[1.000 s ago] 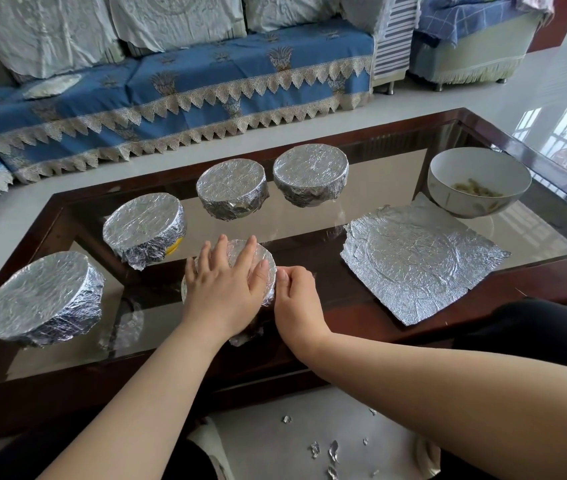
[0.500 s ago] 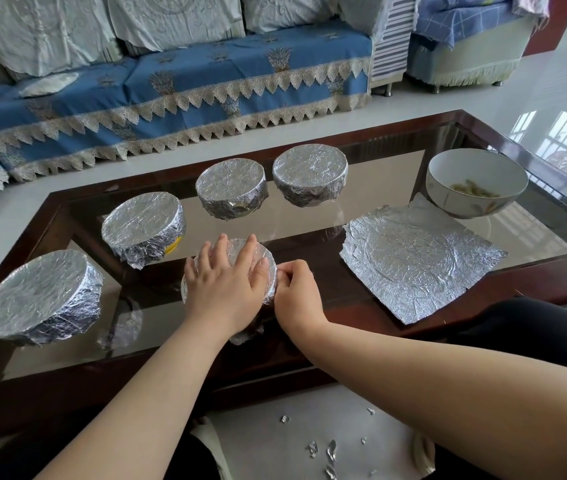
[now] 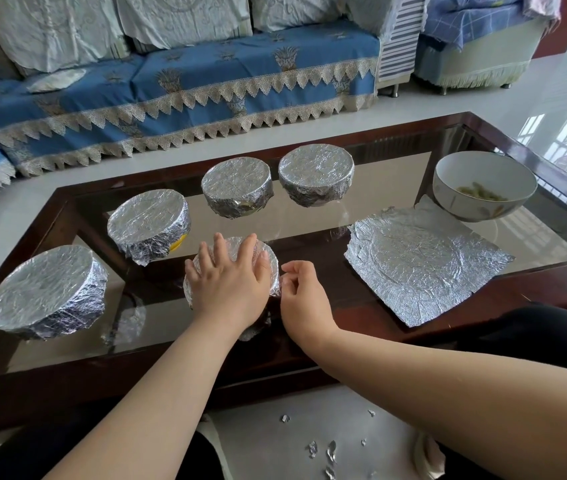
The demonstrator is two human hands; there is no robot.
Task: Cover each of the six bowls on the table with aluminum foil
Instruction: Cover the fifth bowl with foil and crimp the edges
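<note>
A glass-topped surface (image 3: pixel 396 188) with a dark wooden frame stood in front of a blue sofa (image 3: pixel 185 84). At the far left sat a large foil-covered bowl (image 3: pixel 46 289), its wrap folded down over the sides. To its right and farther back sat a second covered bowl (image 3: pixel 148 223), with a bit of yellow showing at its lower right edge.

Near the front edge, in the middle, was the bowl being worked on (image 3: pixel 268 258), its top and sides already under foil. The left hand (image 3: pixel 230 282) lay flat on top of it, fingers (image 3: pixel 219 244) straight and slightly spread, pressing down on the foil. Just beside it, the right hand (image 3: pixel 304 296) sat at the bowl's right side, its fingers loosely curled, with the thumb and fingertips at the crumpled foil edge (image 3: pixel 275 289); whether they actually pinched it could not be told.

Behind these hands, two more covered bowls stood side by side: one in the centre (image 3: pixel 237 185) and one just to its right (image 3: pixel 316 173).

Farther right, a loose, wrinkled sheet of foil (image 3: pixel 424 265) lay flat on the surface, marked with a faint round impression. Behind it, near the far right corner, stood an uncovered white bowl (image 3: pixel 482 188) with some greenish food inside.

Small scraps of foil (image 3: pixel 323 448) lay on the floor below, between the person's knees.
</note>
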